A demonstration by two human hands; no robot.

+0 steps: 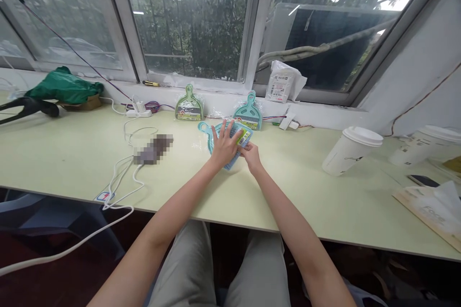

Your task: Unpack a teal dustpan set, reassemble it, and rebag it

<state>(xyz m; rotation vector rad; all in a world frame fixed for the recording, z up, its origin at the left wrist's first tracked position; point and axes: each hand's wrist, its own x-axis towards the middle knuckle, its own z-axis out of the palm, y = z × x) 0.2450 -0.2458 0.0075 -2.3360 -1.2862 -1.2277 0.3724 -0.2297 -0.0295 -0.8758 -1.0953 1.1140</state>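
Head view: the blue dustpan set (230,141) lies flat on the worktop (72,153), sealed in a clear bag, its handle pointing away to the left. It is the landmark for everything here. The left hand (224,146) rests on top of it, fingers spread and flat, pressing rather than gripping. The right hand (251,155) sits at its near right corner, fingers curled in a pinch at the edge of the bag just below the yellow label; whether they hold film or plastic I cannot tell.

Just behind the set, 2 more packaged ones lean against the sill: a green one (189,104) behind and left, a blue one (249,114) behind and right. A paper cup (351,150) stands tilted well to the right of it, and a white cable (126,172) trails well to its left.

The set looks light and stiff, thin moulded plastic that should flex a little but not crush. The bag is likely the awkward part: glossy film that probably slides over the plastic inside and under fingers. A firm hold seems best on the handle or by clamping both long edges through the film; a corner pinch probably grips only the wrapper.
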